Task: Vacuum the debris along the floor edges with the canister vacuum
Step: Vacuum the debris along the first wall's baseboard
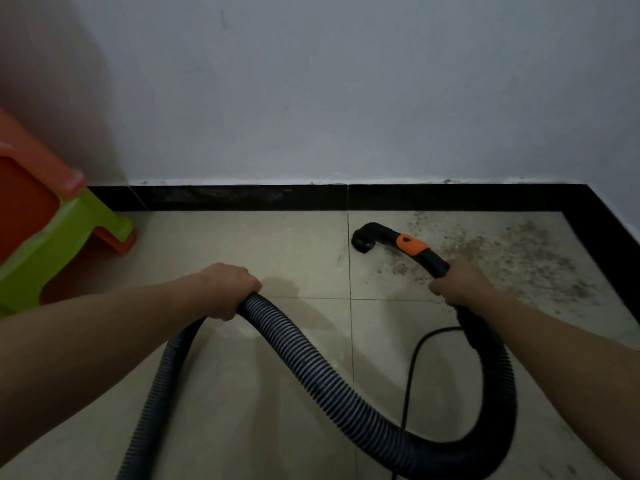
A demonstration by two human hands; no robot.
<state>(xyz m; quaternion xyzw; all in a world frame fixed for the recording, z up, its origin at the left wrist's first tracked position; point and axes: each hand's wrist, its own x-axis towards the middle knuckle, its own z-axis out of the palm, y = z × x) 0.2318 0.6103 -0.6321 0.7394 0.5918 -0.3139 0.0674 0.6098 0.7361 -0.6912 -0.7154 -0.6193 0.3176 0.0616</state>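
Observation:
A black ribbed vacuum hose (332, 375) loops across the tiled floor. My left hand (228, 289) grips the hose at the top of its bend. My right hand (457, 280) holds the black handle tube just behind its orange collar (410, 244). The round black nozzle (363, 239) points down at the floor, close to the black baseboard (242, 197). Brown gritty debris (512, 258) spreads over the tile to the right of the nozzle, into the corner. The canister itself is out of view.
A stack of orange and green plastic stools (59, 230) stands at the left by the wall. A thin black power cord (415, 358) curves over the floor inside the hose loop. The baseboard turns a corner at the right (609, 230).

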